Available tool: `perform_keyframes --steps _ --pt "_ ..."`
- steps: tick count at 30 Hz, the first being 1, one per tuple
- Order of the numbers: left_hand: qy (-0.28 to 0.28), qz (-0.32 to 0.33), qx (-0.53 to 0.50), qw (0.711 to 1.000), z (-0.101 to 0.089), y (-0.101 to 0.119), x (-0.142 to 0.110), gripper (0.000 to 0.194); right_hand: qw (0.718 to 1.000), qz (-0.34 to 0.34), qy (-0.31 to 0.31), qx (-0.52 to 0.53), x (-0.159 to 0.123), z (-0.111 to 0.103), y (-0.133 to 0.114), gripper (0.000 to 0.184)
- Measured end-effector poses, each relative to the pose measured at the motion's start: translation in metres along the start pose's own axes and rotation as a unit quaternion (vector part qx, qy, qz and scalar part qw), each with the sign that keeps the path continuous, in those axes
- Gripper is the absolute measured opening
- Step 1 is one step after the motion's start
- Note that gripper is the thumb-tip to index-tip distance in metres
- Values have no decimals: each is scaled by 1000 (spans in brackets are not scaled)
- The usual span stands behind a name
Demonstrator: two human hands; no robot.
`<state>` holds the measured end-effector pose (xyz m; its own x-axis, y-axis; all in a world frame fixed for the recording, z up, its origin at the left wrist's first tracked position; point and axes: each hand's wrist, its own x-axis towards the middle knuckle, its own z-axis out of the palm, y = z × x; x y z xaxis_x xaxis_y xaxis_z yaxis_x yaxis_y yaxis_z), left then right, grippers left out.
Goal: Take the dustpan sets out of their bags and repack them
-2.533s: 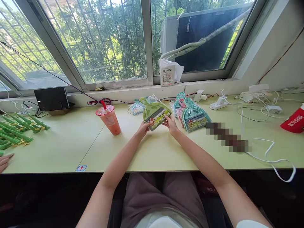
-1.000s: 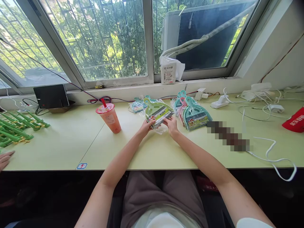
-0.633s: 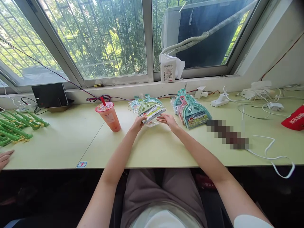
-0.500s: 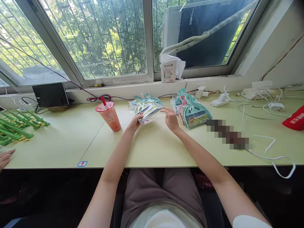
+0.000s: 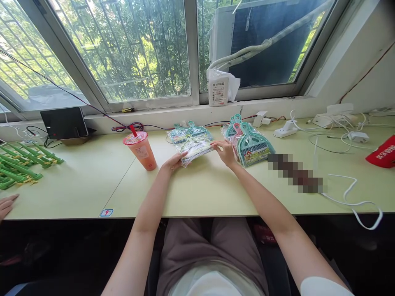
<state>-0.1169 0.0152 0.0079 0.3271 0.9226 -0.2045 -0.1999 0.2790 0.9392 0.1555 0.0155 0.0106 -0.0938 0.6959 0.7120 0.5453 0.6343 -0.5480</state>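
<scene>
A small green dustpan-and-brush set (image 5: 196, 149) in a shiny clear plastic bag is tilted above the table, strong glare hiding much of its label. My left hand (image 5: 174, 161) grips its lower left corner, thumb on top. At the right edge, my right hand (image 5: 226, 153) pinches the bag with thumb and fingertips. Just behind the set lie wrapped teal dustpan sets (image 5: 197, 130), partly covered by it. Right of my right hand is a pile of wrapped dustpan sets (image 5: 254, 144), teal with a pink one among them.
An orange drink cup (image 5: 145, 154) with a red straw stands left of my left hand. A tablet (image 5: 64, 123), green plastic pieces (image 5: 24, 164) and another person's hand (image 5: 6, 206) are farther left. To the right are a power strip (image 5: 285, 129), white cables and a red item (image 5: 382, 153).
The dustpan set has moved left and tipped back, now under glare. My right hand left its lower edge, shifted right and now pinches the bag's right edge. My left hand moved left with it.
</scene>
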Motion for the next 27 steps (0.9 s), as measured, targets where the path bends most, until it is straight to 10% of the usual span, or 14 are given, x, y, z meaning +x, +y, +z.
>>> perform_keyframes --steps 13,27 --pt "-41 51 104 992 14 5 -8 55 997 25 66 -36 -6 1 -7 20" --pt "-97 118 171 973 25 10 -18 71 967 134 67 205 -8 1 -25 34"
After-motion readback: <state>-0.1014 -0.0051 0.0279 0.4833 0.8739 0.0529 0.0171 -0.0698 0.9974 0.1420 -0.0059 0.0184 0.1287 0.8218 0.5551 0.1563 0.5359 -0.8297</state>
